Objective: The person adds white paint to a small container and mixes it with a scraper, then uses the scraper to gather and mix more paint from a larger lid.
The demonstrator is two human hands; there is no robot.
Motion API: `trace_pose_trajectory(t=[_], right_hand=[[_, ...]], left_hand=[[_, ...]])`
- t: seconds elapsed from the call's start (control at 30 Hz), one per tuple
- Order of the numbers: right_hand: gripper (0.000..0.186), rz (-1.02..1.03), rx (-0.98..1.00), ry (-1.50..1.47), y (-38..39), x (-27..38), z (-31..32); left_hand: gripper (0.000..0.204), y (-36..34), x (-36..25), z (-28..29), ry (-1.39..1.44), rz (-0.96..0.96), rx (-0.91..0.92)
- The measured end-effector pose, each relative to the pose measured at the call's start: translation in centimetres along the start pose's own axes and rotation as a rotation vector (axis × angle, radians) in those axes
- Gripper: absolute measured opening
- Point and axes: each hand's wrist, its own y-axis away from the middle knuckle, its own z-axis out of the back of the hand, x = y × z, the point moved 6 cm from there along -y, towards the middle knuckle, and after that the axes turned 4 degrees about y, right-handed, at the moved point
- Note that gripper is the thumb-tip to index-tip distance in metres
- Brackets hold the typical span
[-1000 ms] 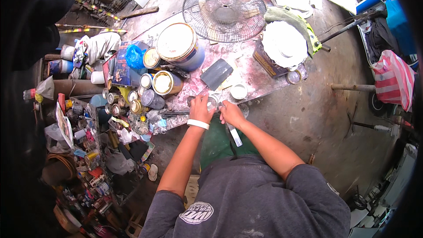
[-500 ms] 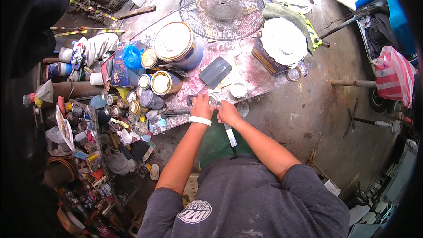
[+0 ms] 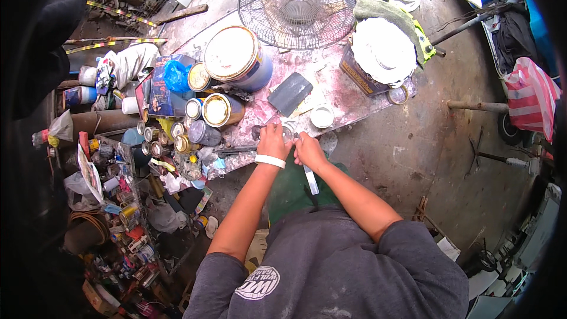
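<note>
My left hand (image 3: pixel 273 140), with a white band on its wrist, grips a small clear jar (image 3: pixel 288 131) at the near edge of a paint-stained board (image 3: pixel 331 82). My right hand (image 3: pixel 308 150) is closed next to it, touching the jar's other side. It holds a flat pale stick (image 3: pixel 311 180) that points back toward my body. A small white cup (image 3: pixel 322 117) and a dark grey flat pad (image 3: pixel 289 93) lie just beyond my hands.
A large paint can (image 3: pixel 236 56) and smaller tins (image 3: pixel 215 109) stand to the left. A fan guard (image 3: pixel 297 5) lies at the back, a white-lidded bucket (image 3: pixel 384 50) to the right. Cluttered bottles and tools (image 3: pixel 118 189) fill the left floor. A striped bag (image 3: pixel 528 100) hangs far right.
Both hands stay together at the jar by the board's near edge. The view has shifted only slightly.
</note>
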Motion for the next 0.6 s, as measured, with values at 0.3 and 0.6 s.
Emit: trace_pose_trajectory(t=[0.3, 0.6], right_hand=[[0.021, 0.182, -0.005, 0.293, -1.4, 0.6, 0.8], [0.023, 0.177, 0.089, 0.155, -2.4, -1.3, 0.9]], left_hand=[[0.064, -0.4, -0.4, -0.5, -0.044, -0.034, 0.012], [0.062, -0.3, -0.6, -0.4, -0.044, -0.052, 0.003]])
